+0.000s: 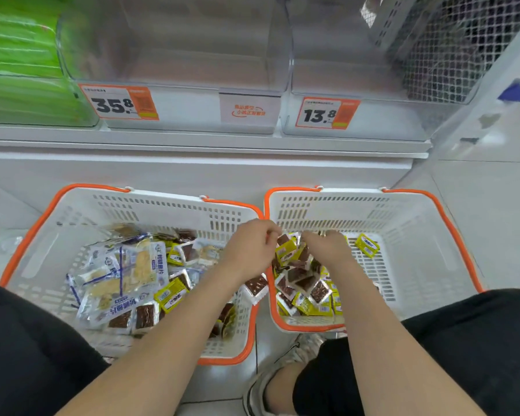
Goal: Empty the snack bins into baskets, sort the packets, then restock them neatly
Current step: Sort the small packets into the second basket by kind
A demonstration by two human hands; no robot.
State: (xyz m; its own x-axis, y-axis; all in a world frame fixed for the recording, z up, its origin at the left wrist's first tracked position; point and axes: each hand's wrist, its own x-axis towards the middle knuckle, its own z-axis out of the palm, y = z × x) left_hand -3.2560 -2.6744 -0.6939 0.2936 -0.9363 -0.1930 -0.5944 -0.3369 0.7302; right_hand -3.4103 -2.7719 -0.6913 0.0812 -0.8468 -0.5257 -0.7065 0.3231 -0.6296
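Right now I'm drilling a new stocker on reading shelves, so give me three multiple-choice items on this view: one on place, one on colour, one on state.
1. Where do the large blue-and-white snack packets lie?
A) in the left white plastic basket
B) in the right basket
C) in a clear bin

2. What colour are the baskets' rims?
A) green
B) orange
C) blue

3. The clear plastic bin above the 13.8 price tag is:
A) full
B) half full
C) empty

Answers:
1 A, they pile up in the left basket only.
2 B, orange bands edge both baskets.
3 C, no packets show inside it.
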